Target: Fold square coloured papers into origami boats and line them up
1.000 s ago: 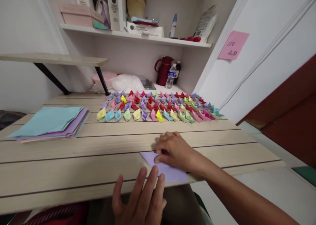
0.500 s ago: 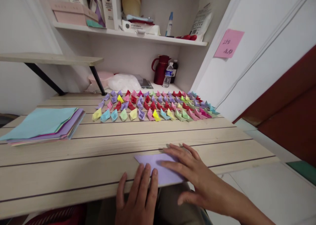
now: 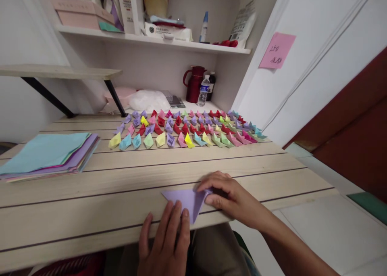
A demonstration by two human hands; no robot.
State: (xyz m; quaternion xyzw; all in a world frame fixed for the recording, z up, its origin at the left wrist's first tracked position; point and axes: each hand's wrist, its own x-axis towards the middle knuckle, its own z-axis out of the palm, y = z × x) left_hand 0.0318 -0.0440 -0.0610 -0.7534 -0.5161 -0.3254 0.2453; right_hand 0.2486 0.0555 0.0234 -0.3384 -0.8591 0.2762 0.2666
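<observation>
A lilac paper sheet (image 3: pixel 185 199) lies at the near edge of the wooden desk (image 3: pixel 121 179), its right part folded up into a slanted flap. My left hand (image 3: pixel 165 243) rests flat with fingers stretched out, fingertips pressing the sheet's near side. My right hand (image 3: pixel 231 197) pinches the folded right corner of the sheet between thumb and fingers. Beyond the hands, rows of small folded paper boats (image 3: pixel 184 128) in several colours stand across the middle of the desk.
A stack of coloured paper sheets (image 3: pixel 48 153) lies at the desk's left. At the back stand a red jug (image 3: pixel 193 84), a water bottle (image 3: pixel 203 91) and a pink bowl (image 3: pixel 121 96). A shelf (image 3: pixel 157 42) above holds boxes. A pink note (image 3: pixel 276 50) sticks on the right wall.
My right hand went from pressing the flat sheet to lifting and folding its right part over into a slanted flap. My left hand stayed on the near edge.
</observation>
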